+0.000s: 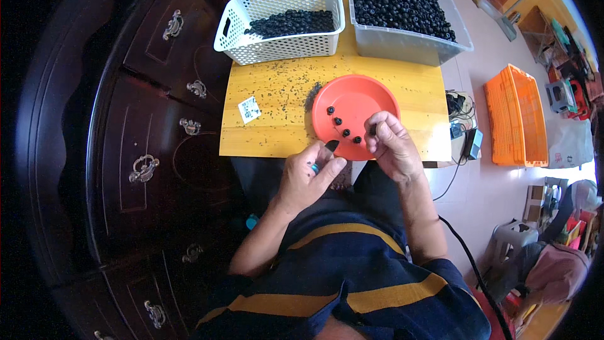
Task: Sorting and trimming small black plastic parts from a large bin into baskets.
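My left hand (305, 179) is closed around a small blade-like tool (331, 145) with a dark tip; a bit of blue shows between the fingers. My right hand (395, 149) pinches a small black part (372, 130) between thumb and fingertips, mostly covered by them. Both hands are over the near rim of a round red plastic basin (362, 97), a short way apart. A few black ring-shaped parts (338, 121) lie in a slanting line on the basin's bottom. Whether the tool touches the pinched part, it does not; a gap separates them.
On the yellow table (251, 138), a white perforated basket (283, 50) and a clear bin (402, 50) hold many black parts. Black scraps and a white printed card (249, 110) lie on the tabletop. Dark drawers (145, 126) stand left; an orange crate (519, 116) is on the floor right.
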A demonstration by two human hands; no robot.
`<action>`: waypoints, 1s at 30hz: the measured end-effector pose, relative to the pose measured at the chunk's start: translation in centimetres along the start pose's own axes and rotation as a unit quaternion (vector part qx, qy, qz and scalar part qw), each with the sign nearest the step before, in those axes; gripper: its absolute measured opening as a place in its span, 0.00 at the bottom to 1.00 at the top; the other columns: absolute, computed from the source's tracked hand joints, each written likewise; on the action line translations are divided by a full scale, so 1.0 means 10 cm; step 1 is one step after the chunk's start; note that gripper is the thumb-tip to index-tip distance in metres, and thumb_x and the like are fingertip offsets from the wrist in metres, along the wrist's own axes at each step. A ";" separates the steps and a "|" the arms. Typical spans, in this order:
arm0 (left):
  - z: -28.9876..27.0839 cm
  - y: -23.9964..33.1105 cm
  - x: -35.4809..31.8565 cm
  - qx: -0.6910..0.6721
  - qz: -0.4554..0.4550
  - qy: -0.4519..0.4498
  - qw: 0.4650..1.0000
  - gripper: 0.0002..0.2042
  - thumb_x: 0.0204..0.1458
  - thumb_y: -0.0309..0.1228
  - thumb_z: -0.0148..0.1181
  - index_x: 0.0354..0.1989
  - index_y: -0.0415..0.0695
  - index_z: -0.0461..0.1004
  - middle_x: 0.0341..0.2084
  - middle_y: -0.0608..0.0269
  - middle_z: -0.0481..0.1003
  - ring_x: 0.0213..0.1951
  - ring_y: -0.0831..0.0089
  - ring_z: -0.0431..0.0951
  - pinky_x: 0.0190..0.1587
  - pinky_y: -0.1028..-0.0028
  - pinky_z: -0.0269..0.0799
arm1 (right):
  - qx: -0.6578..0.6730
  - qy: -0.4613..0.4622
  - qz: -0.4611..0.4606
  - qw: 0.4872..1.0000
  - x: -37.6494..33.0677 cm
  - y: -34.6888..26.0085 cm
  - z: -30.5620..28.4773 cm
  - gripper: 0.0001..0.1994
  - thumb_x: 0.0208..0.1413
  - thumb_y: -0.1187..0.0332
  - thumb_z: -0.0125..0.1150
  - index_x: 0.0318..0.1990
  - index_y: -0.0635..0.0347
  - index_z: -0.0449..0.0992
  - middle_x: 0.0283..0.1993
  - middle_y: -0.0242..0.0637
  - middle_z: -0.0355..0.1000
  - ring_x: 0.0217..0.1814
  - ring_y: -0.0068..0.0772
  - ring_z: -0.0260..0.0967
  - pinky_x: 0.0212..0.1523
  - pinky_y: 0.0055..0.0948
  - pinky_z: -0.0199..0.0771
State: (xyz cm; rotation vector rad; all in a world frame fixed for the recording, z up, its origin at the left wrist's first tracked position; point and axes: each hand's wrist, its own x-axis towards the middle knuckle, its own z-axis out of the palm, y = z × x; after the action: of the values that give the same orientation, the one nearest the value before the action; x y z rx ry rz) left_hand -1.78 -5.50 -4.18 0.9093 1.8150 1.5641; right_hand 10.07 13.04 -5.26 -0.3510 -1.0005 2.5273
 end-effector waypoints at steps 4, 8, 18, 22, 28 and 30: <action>0.04 0.28 0.05 0.037 0.040 -0.024 0.998 0.11 0.59 0.34 0.68 0.35 0.38 0.75 0.24 0.59 0.80 0.26 0.76 0.80 0.31 0.72 0.74 | 0.108 -0.024 0.047 0.993 -0.11 0.18 0.01 0.15 0.64 0.54 0.65 0.47 0.56 0.75 0.38 0.29 0.73 0.31 0.19 0.70 0.31 0.19 0.73; 0.12 0.28 0.12 0.083 0.090 -0.028 0.992 0.14 0.60 0.39 0.67 0.38 0.39 0.75 0.26 0.56 0.81 0.26 0.66 0.83 0.30 0.69 0.76 | 0.178 -0.011 0.102 0.979 -0.21 0.30 0.10 0.18 0.64 0.51 0.64 0.48 0.55 0.74 0.35 0.30 0.72 0.28 0.19 0.70 0.28 0.19 0.73; 0.14 0.40 0.14 0.309 0.189 -0.017 0.932 0.20 0.55 0.50 0.68 0.38 0.43 0.75 0.23 0.56 0.78 0.25 0.57 0.82 0.26 0.61 0.75 | 0.205 -0.031 0.090 0.974 -0.22 0.36 0.17 0.10 0.64 0.61 0.65 0.42 0.53 0.72 0.41 0.30 0.70 0.43 0.23 0.68 0.45 0.24 0.73; 0.13 0.32 0.16 0.340 0.210 0.002 0.917 0.21 0.55 0.51 0.67 0.36 0.43 0.74 0.23 0.55 0.78 0.24 0.56 0.81 0.26 0.60 0.75 | 0.155 0.008 0.096 0.983 -0.21 0.39 0.14 0.10 0.63 0.61 0.65 0.40 0.55 0.72 0.41 0.30 0.71 0.43 0.26 0.70 0.45 0.25 0.74; 0.11 0.30 0.21 0.354 0.202 0.002 0.913 0.21 0.56 0.52 0.66 0.34 0.43 0.73 0.22 0.55 0.77 0.24 0.54 0.81 0.26 0.59 0.75 | 0.144 -0.004 0.055 0.988 -0.21 0.43 0.12 0.12 0.63 0.60 0.66 0.42 0.57 0.74 0.44 0.34 0.75 0.46 0.28 0.74 0.42 0.29 0.79; 0.10 0.30 0.22 0.356 0.214 -0.002 0.910 0.21 0.56 0.52 0.65 0.34 0.44 0.73 0.21 0.55 0.77 0.24 0.55 0.81 0.26 0.59 0.75 | 0.121 -0.002 0.057 0.991 -0.22 0.43 0.08 0.12 0.63 0.60 0.66 0.44 0.57 0.74 0.46 0.35 0.76 0.45 0.29 0.76 0.39 0.30 0.82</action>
State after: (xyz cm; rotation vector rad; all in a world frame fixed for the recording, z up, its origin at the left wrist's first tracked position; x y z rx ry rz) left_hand -1.96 -2.91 -1.30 1.7351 2.3417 1.0902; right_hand 10.54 8.73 -7.57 -0.3383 -0.6799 2.7149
